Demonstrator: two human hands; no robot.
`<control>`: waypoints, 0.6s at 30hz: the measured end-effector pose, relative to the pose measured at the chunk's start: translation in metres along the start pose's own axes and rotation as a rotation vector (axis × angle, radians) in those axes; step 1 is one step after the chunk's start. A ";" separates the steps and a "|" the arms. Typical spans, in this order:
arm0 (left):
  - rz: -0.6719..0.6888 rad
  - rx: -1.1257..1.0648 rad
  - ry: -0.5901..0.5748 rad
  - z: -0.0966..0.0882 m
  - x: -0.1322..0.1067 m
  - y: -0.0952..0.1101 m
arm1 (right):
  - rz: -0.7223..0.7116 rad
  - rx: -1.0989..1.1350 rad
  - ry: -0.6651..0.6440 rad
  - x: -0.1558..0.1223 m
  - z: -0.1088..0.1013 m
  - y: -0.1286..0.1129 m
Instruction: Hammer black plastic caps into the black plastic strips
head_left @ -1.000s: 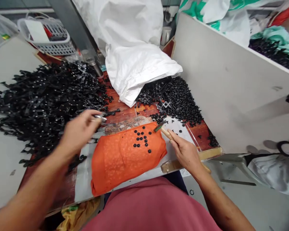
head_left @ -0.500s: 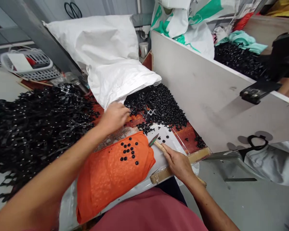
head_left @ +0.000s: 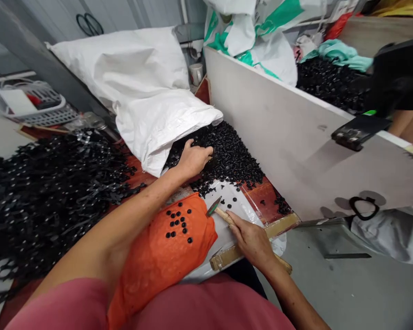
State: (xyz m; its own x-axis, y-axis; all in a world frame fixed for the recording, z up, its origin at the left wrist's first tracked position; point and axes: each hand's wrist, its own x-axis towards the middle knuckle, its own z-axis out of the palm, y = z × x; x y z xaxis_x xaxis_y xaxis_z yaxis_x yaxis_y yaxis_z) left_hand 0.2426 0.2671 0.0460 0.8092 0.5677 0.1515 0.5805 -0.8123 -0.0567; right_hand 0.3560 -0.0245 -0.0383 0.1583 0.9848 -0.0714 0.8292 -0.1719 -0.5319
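My left hand [head_left: 194, 159] reaches over the near side of a pile of small black plastic pieces [head_left: 234, 158], beside the mouth of a white woven sack [head_left: 168, 121]. Its thumb and fingers are apart, and nothing can be seen in them. My right hand [head_left: 254, 236] is wrapped round the wooden handle of a small hammer [head_left: 223, 214]. The narrow, green-marked hammer head is at the right end of an orange cloth-covered bundle [head_left: 165, 266]. Several round black pieces [head_left: 177, 223] lie scattered on top of the bundle.
A large heap of black plastic strips [head_left: 55, 188] covers the left of the table. A white board [head_left: 261, 119] stands along the right, with a black clamp [head_left: 354, 133] on its edge. A grey basket [head_left: 30, 103] sits at the back left.
My left hand has moved right and forward, from the sack's edge to over the black pieces. My right hand keeps hold of the hammer. The view has shifted slightly.
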 end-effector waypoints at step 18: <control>-0.746 -0.736 -0.192 -0.002 -0.316 0.041 | 0.031 -0.271 0.006 0.005 -0.002 -0.002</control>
State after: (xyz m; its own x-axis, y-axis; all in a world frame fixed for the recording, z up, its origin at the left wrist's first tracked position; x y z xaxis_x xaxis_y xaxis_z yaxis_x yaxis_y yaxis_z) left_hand 0.0100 0.0542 -0.0028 0.3094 0.9147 -0.2598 0.7893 -0.0947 0.6067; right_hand 0.3562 -0.0191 -0.0354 0.1879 0.9790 -0.0788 0.9372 -0.2027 -0.2839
